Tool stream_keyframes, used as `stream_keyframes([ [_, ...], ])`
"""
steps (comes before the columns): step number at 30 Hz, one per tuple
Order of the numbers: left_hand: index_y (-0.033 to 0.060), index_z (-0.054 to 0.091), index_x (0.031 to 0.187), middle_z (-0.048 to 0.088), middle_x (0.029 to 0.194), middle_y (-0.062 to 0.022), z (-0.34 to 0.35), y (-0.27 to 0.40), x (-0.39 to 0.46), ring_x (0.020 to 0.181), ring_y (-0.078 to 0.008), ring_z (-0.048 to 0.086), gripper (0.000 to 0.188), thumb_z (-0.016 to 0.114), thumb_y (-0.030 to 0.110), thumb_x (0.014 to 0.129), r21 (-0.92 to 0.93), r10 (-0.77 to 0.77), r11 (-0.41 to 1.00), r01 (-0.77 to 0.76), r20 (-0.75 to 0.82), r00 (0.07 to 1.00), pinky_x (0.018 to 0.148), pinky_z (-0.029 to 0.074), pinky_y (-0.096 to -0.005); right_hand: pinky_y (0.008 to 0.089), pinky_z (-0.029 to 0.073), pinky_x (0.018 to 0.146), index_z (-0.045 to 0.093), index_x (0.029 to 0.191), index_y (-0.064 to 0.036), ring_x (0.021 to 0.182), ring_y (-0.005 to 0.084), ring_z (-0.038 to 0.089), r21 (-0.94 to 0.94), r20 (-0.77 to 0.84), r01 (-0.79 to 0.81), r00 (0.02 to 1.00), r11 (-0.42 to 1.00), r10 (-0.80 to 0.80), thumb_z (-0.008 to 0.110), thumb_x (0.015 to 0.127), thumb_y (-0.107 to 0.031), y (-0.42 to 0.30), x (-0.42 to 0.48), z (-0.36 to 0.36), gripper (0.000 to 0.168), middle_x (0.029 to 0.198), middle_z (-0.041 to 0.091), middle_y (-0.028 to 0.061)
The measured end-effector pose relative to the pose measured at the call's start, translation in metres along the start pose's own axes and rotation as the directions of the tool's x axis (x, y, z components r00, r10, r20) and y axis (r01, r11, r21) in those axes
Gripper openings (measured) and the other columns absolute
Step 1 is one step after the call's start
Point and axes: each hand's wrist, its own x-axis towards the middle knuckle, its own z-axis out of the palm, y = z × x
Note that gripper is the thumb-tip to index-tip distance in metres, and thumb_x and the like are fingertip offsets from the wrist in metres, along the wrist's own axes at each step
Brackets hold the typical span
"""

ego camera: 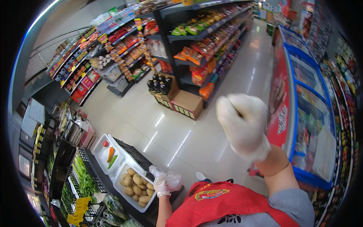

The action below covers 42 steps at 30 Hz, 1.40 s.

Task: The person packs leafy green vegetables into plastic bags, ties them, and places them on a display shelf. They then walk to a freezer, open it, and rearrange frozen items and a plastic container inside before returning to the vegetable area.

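Note:
My left hand [162,184], in a white glove, grips a crumpled clear plastic bag [173,180]. It is at the right edge of a white tray [119,185] heaped with several potatoes [137,182]. Raised high in front of me, my right hand [244,124] is also gloved and curled into a fist, with nothing visible in it. Beyond the potatoes, a second white tray [97,154] holds a red tomato [105,144], an orange pepper [110,154] and a green pepper [112,161].
Celery [83,173] lies in a black rack to the left. On the tiled floor [170,142] ahead stand cardboard boxes [187,103], one with dark bottles [161,85]. Snack shelves [202,37] flank the aisle. A blue-framed chest freezer [310,113] stands on the right.

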Motion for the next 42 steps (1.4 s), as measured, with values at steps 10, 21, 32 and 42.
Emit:
stream_keyframes([
  [10,-0.0013,0.065,0.094,0.068,0.087,-0.0049,0.121,0.146,0.249,0.077,-0.0138,0.063,0.019,0.062,-0.001,0.076,-0.022,0.193,0.981,-0.192,0.059,0.979,0.069,0.050,-0.0268,0.0292,0.035,0.053,0.044,0.065,-0.009,0.055,0.0153,0.045,0.282,0.059,0.187,0.976,0.941,-0.211,0.066,0.074,-0.009,0.018,0.126,0.141,0.024,0.062,0.048,0.0004],
  [21,-0.0021,0.068,0.097,0.071,0.094,-0.0101,0.081,0.205,0.436,0.085,-0.0183,0.067,0.025,0.055,-0.005,0.075,-0.041,0.194,0.974,-0.221,-0.351,0.916,0.078,0.053,-0.0309,0.0291,0.034,0.051,0.044,0.064,-0.010,0.053,0.0154,0.043,0.586,0.135,0.246,0.910,0.772,-0.393,0.061,0.075,-0.010,0.175,0.305,0.343,0.020,0.061,0.046,0.0014],
  [32,-0.0022,0.071,0.099,0.071,0.100,-0.0110,0.013,0.209,0.579,0.090,-0.0204,0.067,0.031,0.056,-0.008,0.073,-0.199,0.006,0.961,-0.194,-0.684,0.729,0.083,0.053,-0.0324,0.0290,0.033,0.049,0.045,0.064,-0.012,0.050,0.0155,0.041,0.762,0.162,0.246,0.824,0.599,-0.543,0.056,0.076,-0.011,0.244,0.418,0.609,0.016,0.059,0.045,0.0024],
  [42,-0.0033,0.069,0.098,0.069,0.096,-0.0080,-0.011,0.380,0.901,0.085,-0.0167,0.064,0.024,0.061,-0.004,0.076,-0.131,0.213,0.942,-0.309,-0.479,0.851,0.078,0.052,-0.0311,0.0297,0.038,0.059,0.044,0.061,-0.013,0.055,0.0211,0.048,0.562,-0.050,0.233,0.967,0.793,-0.249,0.053,0.084,-0.011,0.281,0.484,0.830,0.025,0.060,0.048,0.0051],
])
